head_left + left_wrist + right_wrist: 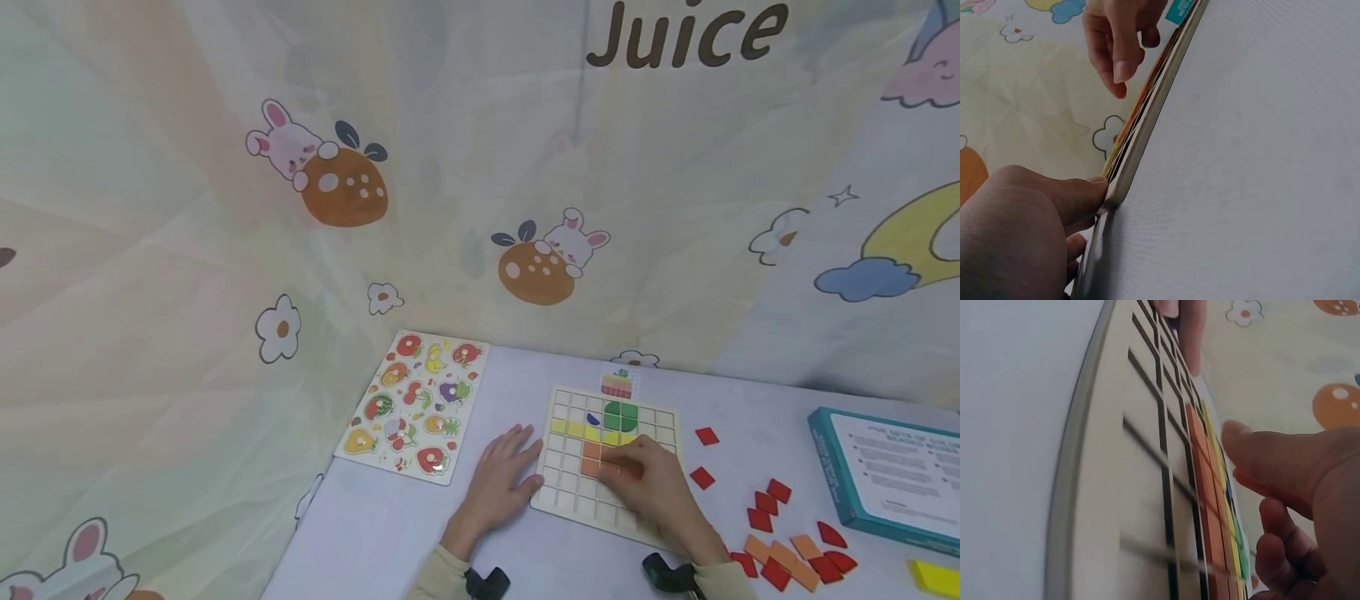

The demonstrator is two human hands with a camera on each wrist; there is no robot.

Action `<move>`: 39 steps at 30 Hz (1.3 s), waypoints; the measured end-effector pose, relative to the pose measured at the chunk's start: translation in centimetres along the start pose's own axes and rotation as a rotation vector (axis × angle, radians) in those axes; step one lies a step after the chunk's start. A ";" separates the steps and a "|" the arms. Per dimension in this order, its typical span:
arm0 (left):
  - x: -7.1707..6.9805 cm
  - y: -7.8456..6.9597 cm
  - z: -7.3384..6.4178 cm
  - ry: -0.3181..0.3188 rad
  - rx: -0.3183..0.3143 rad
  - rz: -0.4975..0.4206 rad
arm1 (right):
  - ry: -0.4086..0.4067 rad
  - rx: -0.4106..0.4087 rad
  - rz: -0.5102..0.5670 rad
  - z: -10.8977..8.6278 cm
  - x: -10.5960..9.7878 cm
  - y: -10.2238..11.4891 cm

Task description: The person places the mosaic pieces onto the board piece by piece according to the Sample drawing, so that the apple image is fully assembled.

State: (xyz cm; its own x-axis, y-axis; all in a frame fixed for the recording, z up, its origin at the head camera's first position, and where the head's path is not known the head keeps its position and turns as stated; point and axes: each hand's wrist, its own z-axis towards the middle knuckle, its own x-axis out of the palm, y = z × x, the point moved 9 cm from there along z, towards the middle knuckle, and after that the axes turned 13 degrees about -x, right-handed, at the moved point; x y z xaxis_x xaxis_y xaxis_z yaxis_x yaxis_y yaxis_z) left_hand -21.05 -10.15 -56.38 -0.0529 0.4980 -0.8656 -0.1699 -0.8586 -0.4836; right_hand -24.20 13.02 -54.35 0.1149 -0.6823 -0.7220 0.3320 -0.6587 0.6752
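Note:
A pale grid board [562,492] lies on the table with pieces in its squares: a yellow row [570,429], a green round shape [621,415], a small blue piece [593,419] and orange squares [591,458]. My left hand [498,475] rests beside the board's left side, fingers extended, and the thumb touches its edge in the left wrist view. Over the orange squares hovers my right hand [656,483], its fingers loosely bent. Between its thumb [1241,440] and fingers no piece shows in the right wrist view. The hand hides part of the board in the head view.
Loose red pieces [767,502] and orange pieces [797,567] lie right of the board. Beyond them sit a teal box [828,467] and a yellow block [937,578]. A fruit puzzle board [416,408] is at the left; a small picture card [618,383] stands behind the grid.

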 end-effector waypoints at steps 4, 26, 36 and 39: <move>0.3 0.0 0.1 0.009 -0.008 0.009 | -0.094 -0.052 -0.048 -1.6 -2.7 -1.1; 0.5 0.5 0.2 0.049 -0.050 -0.023 | 0.293 0.297 -0.070 -12.0 -9.4 -12.6; 0.4 0.4 0.1 0.045 -0.047 -0.039 | 0.272 0.318 -0.041 -11.1 -8.9 -11.8; 0.4 0.3 0.1 0.043 -0.044 -0.036 | 0.210 0.273 -0.052 -10.7 -9.2 -11.0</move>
State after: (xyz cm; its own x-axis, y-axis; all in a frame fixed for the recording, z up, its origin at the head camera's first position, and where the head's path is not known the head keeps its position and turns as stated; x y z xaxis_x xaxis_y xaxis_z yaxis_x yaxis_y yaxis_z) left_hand -21.23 -10.24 -56.87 -0.0048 0.5234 -0.8521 -0.1272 -0.8455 -0.5186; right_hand -18.86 29.95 -56.72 0.3039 -0.5841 -0.7527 0.0832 -0.7707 0.6317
